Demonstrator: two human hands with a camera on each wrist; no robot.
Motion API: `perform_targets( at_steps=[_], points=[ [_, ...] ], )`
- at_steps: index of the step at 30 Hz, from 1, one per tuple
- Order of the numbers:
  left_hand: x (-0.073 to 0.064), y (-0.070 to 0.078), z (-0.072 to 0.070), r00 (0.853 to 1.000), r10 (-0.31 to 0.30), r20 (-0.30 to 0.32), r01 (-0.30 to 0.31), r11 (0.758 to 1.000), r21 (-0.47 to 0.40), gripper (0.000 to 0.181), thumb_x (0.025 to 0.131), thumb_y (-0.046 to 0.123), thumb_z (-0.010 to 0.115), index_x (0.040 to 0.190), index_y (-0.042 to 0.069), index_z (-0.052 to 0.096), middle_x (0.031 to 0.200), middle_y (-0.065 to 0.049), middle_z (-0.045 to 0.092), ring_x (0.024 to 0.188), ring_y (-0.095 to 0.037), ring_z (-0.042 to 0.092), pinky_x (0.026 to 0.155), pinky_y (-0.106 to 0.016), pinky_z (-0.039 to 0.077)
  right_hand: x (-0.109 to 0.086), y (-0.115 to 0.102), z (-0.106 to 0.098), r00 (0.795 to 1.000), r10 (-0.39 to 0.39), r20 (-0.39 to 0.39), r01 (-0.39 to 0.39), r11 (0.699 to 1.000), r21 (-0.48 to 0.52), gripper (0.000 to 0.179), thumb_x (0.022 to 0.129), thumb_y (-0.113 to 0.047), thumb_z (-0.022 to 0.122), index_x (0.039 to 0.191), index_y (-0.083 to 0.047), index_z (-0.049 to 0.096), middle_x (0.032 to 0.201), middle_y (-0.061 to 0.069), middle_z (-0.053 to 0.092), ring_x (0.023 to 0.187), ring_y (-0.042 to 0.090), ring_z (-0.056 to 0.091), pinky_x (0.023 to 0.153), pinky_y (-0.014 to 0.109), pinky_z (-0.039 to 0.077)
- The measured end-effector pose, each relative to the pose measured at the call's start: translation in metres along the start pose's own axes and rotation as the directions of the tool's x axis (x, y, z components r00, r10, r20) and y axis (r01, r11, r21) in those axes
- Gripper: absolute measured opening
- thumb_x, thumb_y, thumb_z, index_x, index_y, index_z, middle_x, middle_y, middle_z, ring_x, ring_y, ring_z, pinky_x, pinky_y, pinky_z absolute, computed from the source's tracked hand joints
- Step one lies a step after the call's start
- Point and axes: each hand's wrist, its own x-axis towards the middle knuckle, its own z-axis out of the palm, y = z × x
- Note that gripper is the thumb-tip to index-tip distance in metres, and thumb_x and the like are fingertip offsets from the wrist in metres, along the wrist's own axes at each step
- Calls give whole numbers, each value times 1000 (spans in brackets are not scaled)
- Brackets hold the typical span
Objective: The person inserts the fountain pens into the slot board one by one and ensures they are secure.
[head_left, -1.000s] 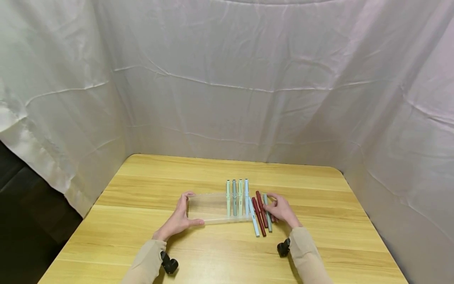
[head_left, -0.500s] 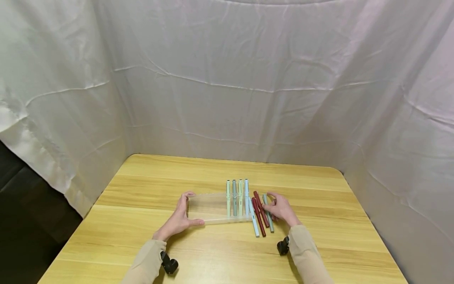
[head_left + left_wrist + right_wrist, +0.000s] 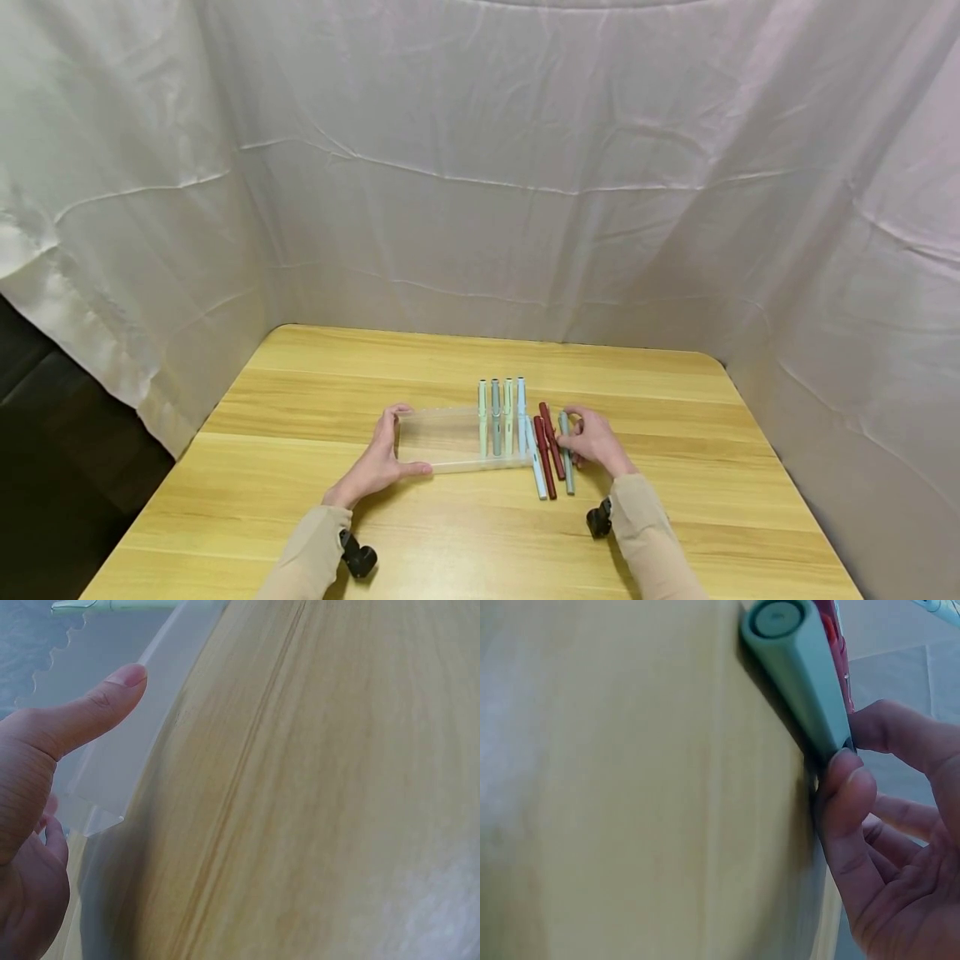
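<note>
My left hand (image 3: 375,460) grips the left end of a clear plastic pen rack (image 3: 438,437), thumb on the near side and fingers at the far corner. Its scalloped edge shows in the left wrist view. Across the rack's right part lie pale green pens (image 3: 483,429), a grey-green pen (image 3: 496,429) and a light blue pen (image 3: 522,425), side by side. My right hand (image 3: 597,442) pinches another grey-green pen (image 3: 802,682) between thumb and fingers, its round end pointing at the wrist camera. Left of it, two dark red pens (image 3: 545,460) and a light blue pen (image 3: 537,467) lie slanted.
The wooden table (image 3: 465,542) reaches out around the rack and pens. Pale cloth curtains (image 3: 480,208) hang at its back and sides. Black wrist cameras (image 3: 358,558) sit on both sleeves.
The grey-green pen in my right hand has swung slightly, its near end shifting left and toward me. The near ends of the red pens have shifted a little left. My left hand stays put.
</note>
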Motion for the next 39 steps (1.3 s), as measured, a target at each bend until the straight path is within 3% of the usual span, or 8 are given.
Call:
perform_targets(
  at_steps=[8,16,24,34,39],
  points=[
    [1,0,0,1000,11,-8,-11,1000,5,104,67,22,93,144,6,25,152,-25,27,151,-47,19,126,-64,12,-3,-1,-4,999,-43,7,43,999,-2,63,86,-3,73,143,1,47,78,10,64,52,16,60,51,29,57],
    [0,1,0,1000,-3,-7,3,1000,-1,104,68,20,93,145,4,25,152,-25,26,151,-47,18,127,-62,13,-6,-1,-9,994,-104,24,102,993,61,64,87,-3,74,143,4,45,89,18,66,61,17,63,56,32,62],
    [0,2,1,1000,-11,-7,11,1000,3,105,68,21,93,145,4,25,152,-25,27,152,-47,18,126,-62,13,-10,-3,-10,994,-109,8,108,990,90,65,88,-4,73,146,-1,44,92,16,62,62,17,64,58,32,63],
    [0,1,0,1000,-6,-10,6,1000,5,104,67,21,93,145,5,25,152,-25,27,151,-48,19,126,-64,14,-15,-9,-15,972,-232,-40,235,968,85,65,89,-5,73,146,0,43,89,17,64,63,20,64,60,29,62],
    [0,1,0,1000,-4,-10,4,1000,3,104,67,21,93,145,5,25,152,-26,27,150,-48,19,126,-64,14,-17,-13,-17,962,-270,-50,274,955,116,62,91,-5,71,146,-3,43,94,22,64,63,29,68,62,36,64]
  ],
)
